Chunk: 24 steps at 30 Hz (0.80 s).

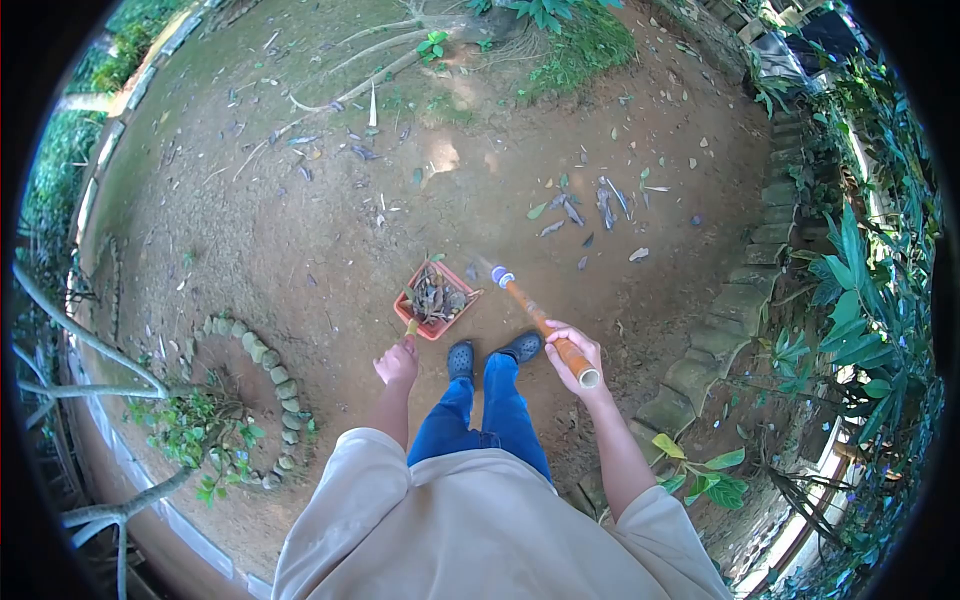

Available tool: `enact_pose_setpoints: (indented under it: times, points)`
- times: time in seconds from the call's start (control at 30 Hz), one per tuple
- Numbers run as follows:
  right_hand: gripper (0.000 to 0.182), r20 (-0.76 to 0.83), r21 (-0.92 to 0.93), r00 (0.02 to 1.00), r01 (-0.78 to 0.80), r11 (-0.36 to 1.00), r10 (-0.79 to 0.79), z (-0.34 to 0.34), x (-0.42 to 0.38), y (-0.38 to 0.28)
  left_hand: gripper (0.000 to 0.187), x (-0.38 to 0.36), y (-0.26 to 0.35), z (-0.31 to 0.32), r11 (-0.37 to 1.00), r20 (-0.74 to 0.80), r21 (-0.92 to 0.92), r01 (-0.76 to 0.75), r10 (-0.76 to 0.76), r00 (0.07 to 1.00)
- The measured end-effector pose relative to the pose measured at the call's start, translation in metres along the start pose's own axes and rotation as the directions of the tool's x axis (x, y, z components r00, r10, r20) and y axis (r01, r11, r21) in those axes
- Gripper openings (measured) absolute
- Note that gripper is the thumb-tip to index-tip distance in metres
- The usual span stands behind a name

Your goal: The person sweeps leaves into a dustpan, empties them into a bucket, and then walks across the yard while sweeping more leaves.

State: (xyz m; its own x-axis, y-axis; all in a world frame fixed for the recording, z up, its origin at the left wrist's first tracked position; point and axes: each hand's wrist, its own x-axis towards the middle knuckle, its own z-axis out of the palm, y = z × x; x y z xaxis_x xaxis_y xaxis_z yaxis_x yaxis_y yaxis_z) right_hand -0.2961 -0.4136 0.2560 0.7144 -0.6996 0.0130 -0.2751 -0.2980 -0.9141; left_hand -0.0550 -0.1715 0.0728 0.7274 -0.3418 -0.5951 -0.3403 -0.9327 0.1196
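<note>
My left hand (397, 362) is closed round the handle of a red dustpan (436, 330), which is filled with dry leaves (436, 297). In my right hand (573, 345) is a bamboo pole (530, 306), held with its hollow end near my wrist. The pole slants away to the upper left and ends in a purple and white binding (502, 277), just right of the dustpan. Whatever extends past that binding is too faint to make out. Both dark clogs (460, 360) stand on the soil below the dustpan.
Fallen leaves (606, 207) lie scattered on the soil ahead. A ring of stones (285, 389) surrounds a plant at the left. Stone edging (740, 302) and dense foliage (850, 300) run along the right. Tree roots (385, 75) spread at the top.
</note>
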Motion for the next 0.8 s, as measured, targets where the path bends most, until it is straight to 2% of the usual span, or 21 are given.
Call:
enact_pose_setpoints:
  times: [0.07,0.13,0.2,0.43,0.57,0.67,0.8]
  points:
    - [0.017,0.075,0.056,0.997,-0.036,0.998,0.032,-0.005,-0.008,-0.006,0.028,0.002,0.005,0.002,1.0,0.009,-0.024,-0.005,0.006,1.0]
    - [0.018,0.053,0.127,0.998,-0.041,0.991,0.035,-0.005,-0.021,-0.008,0.032,0.0,0.006,-0.001,0.999,0.035,-0.024,0.028,-0.027,0.999]
    - [0.019,0.062,0.202,0.994,-0.097,0.975,0.086,-0.009,-0.032,-0.02,0.028,-0.002,-0.001,0.008,1.0,-0.021,-0.016,0.003,-0.004,1.0]
    - [0.017,-0.064,0.262,0.987,-0.128,0.957,0.149,-0.033,-0.038,-0.057,0.03,-0.009,-0.013,0.019,1.0,-0.049,-0.01,-0.017,0.017,0.999]
    - [0.017,-0.083,0.091,0.995,-0.054,0.994,0.062,-0.038,-0.037,-0.059,0.031,-0.009,-0.011,0.031,1.0,-0.064,-0.001,-0.015,0.015,0.998]
    - [0.016,-0.173,-0.029,0.985,-0.036,0.999,0.03,-0.033,-0.036,-0.048,0.03,-0.013,0.002,0.023,0.999,-0.08,-0.045,-0.013,0.01,0.997]
    - [0.015,-0.216,-0.114,0.976,-0.013,0.993,-0.012,-0.021,-0.033,-0.031,0.028,-0.007,0.01,0.016,0.999,-0.072,-0.038,-0.008,0.005,0.997]
